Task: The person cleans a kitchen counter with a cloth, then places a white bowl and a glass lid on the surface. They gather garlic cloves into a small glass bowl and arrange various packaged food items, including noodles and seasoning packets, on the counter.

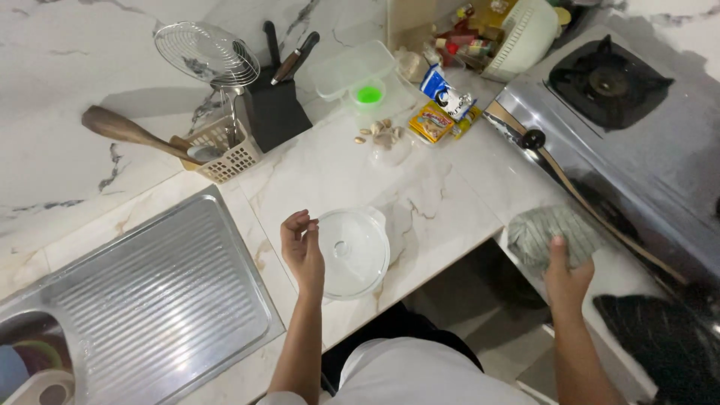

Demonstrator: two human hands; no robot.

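My left hand (pixel 301 249) hovers above the marble counter with its fingers loosely curled and nothing in it. It is just left of a clear glass lid (pixel 354 252) that lies flat on the counter. My right hand (pixel 566 276) presses a crumpled grey cloth (pixel 551 234) against the steel surface beside the stove, gripping its near edge.
A steel sink drainboard (pixel 157 300) lies at the left. A black knife block (pixel 274 112), a utensil basket (pixel 225 154) with a wooden spoon and a wire skimmer stand at the back. Garlic cloves (pixel 381 135), snack packets (pixel 439 112), a clear box and a gas burner (pixel 606 82) sit farther back.
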